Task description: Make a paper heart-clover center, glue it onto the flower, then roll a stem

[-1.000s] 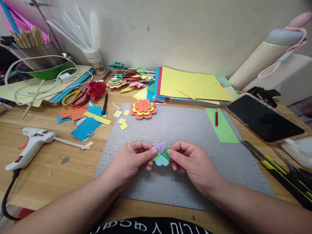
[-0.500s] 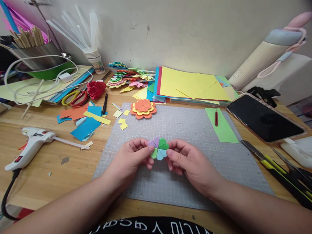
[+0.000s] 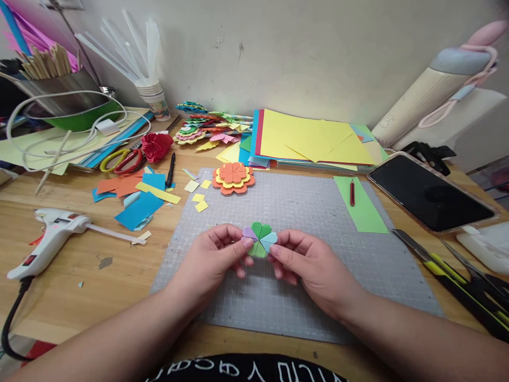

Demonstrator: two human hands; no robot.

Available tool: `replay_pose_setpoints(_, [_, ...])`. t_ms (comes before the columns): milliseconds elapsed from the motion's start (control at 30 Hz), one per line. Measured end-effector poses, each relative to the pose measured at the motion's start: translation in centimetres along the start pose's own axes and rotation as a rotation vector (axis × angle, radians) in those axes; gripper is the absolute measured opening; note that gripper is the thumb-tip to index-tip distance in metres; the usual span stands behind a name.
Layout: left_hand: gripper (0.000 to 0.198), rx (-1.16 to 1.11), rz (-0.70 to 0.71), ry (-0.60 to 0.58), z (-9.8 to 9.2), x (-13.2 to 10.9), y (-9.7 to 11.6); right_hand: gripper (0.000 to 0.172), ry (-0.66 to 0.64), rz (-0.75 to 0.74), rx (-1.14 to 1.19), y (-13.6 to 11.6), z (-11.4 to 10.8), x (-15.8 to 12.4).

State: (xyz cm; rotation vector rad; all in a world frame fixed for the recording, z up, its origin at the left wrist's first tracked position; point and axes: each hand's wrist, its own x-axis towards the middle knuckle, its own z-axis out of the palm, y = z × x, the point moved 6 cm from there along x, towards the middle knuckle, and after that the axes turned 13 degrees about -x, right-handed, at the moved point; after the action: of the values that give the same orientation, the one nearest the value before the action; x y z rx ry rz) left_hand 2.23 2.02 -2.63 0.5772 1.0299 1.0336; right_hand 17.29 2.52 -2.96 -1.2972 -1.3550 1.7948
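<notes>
A small folded paper flower (image 3: 260, 239) made of green, purple and light blue heart petals is held just above the grey cutting mat (image 3: 302, 212). My left hand (image 3: 217, 260) pinches its left side, at the purple petal. My right hand (image 3: 308, 265) pinches its right side, at the light blue petal. Both hands have their fingers curled closed around the flower's edges.
An orange and yellow paper flower (image 3: 233, 178) lies at the mat's far edge. A glue gun (image 3: 51, 233) and paper scraps (image 3: 137, 199) are at left, scissors (image 3: 121, 159) behind them. Stacked coloured sheets (image 3: 310, 140), a red pencil (image 3: 352, 192), a phone (image 3: 431, 193) and utility knives (image 3: 449, 270) sit at right.
The flower has turned anticlockwise between my fingers: the purple petal went from the top to the left and a green petal is now on top. Both hands stayed in place.
</notes>
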Motion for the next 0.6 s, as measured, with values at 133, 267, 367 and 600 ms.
replay_pose_setpoints(133, [0.025,-0.025,-0.023,-0.012,0.22,-0.01,0.03,0.027,-0.013,0.000,-0.047,0.11,0.04,-0.09])
replay_pose_setpoints(267, [0.026,0.001,-0.061,-0.006,0.25,-0.12,-0.13,0.027,-0.023,-0.001,-0.078,0.17,-0.01,-0.18])
replay_pose_setpoints(367, [0.029,0.022,-0.084,-0.003,0.26,-0.24,-0.27,0.028,-0.033,-0.016,-0.091,-0.01,-0.01,-0.16])
replay_pose_setpoints(600, [0.028,0.050,-0.098,-0.023,0.33,-0.15,-0.28,0.032,-0.048,-0.020,-0.093,-0.28,0.04,-0.29])
